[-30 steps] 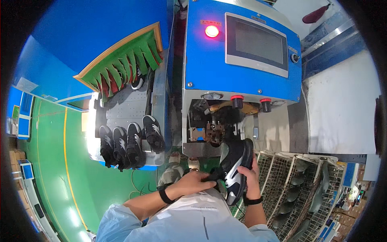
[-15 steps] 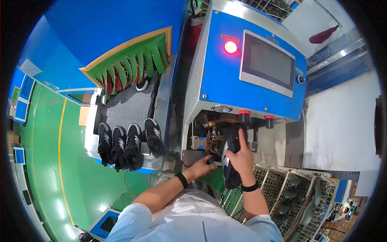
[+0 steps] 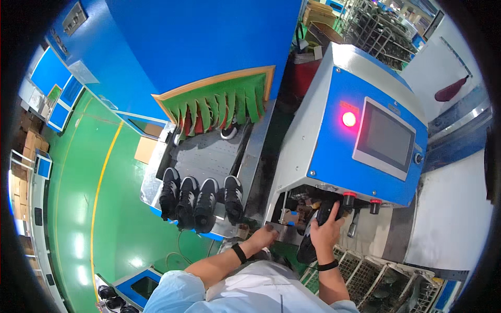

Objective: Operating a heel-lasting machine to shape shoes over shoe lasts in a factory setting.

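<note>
My right hand (image 3: 325, 233) grips a black sneaker (image 3: 308, 250) with white side marks, its index finger stretched along the shoe. One end of that sneaker is up inside the opening under the blue and white machine (image 3: 334, 151); the other end points down toward me. My left hand (image 3: 262, 238) is closed beside the lower left corner of the machine, at the edge of a metal plate (image 3: 288, 235). Whatever its fingers hold, if anything, is hidden. Metal clamp parts (image 3: 293, 216) show in the opening, left of the sneaker.
Left of the machine, a conveyor (image 3: 203, 154) carries several black and white sneakers (image 3: 206, 204) below a green strip curtain (image 3: 219, 107). A red lamp (image 3: 349, 119) glows beside a dark screen (image 3: 386, 138). Wire racks (image 3: 365, 271) stand at lower right.
My view has turned, so the scene sits lower and farther right. My left hand has moved left from the black part near the sneaker. My right hand still grips the sneaker.
</note>
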The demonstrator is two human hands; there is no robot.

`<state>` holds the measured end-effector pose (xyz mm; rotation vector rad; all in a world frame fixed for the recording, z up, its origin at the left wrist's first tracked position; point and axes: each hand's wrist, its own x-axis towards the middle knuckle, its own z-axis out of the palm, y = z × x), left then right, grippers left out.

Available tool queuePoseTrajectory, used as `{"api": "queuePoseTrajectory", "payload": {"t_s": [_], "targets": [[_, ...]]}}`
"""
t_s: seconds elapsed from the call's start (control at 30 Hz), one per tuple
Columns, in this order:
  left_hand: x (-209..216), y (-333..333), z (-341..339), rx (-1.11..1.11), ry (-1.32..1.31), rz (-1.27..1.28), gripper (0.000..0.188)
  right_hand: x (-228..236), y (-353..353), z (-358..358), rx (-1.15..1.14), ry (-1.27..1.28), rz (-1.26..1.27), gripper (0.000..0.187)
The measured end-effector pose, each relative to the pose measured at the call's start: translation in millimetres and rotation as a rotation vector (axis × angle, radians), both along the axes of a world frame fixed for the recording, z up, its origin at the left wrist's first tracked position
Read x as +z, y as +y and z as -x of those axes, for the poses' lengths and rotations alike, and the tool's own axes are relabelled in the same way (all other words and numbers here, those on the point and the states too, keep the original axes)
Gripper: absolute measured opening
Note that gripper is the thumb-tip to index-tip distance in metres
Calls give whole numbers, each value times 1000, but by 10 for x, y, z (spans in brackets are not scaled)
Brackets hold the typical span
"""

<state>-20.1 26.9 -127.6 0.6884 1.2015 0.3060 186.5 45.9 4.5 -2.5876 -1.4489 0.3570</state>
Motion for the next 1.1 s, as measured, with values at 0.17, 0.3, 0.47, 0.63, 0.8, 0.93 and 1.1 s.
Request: {"api": "queuePoseTrajectory", "payload": {"t_s": [0.17,0.3,0.47,0.63,0.8,0.93,1.1], "targets": [[255,-43,132,-71,-113,4,31,-1,-109,45,-45,0,-102,103],[224,-118,91,-173,-101,-80,33,-157,-247,83,19,-95,-352,96],[757,-104,80,-424,-195,-137,38,-385,-1348,304,-54,-47,-326,95],[760,-252,178,-388,-685,662,81,292,-1953,570,214,-12,-243,82],[543,-460,168,-503,-498,714,70,581,-2174,479,403,340,-151,84],[745,-537,229,-437,-422,516,51,87,-1796,52,-501,1218,-279,93],[356,-362,565,-449,-99,102,48,-350,-1029,501,-492,1643,-791,90]]}}
